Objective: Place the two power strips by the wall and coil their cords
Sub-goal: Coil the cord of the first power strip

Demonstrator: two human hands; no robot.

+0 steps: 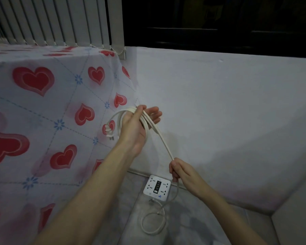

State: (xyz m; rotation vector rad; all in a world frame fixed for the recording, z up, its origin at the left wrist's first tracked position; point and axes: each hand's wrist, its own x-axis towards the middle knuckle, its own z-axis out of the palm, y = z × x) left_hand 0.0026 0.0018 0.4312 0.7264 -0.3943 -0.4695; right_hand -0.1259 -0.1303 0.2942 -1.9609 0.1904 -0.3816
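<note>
Grip status: left hand (137,128) holds several cord (163,141) loops, thumb closed over them; right hand (179,171) is fisted round the taut run. Power strip (156,186) lies on the floor (210,225) beside the wall (219,103). Cord looks light, springy, smooth; best held at the gathered bundle. No containers visible.

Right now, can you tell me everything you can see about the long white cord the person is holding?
The white cord looks smooth and rubbery. Several loops are gathered around the left hand, with the plug dangling beside the heart-patterned bedsheet. One stretch runs tight down to the right hand, which grips it. Below that it drops to the floor, where it lies in a loose loop beside the square white power strip near the wall.
</note>
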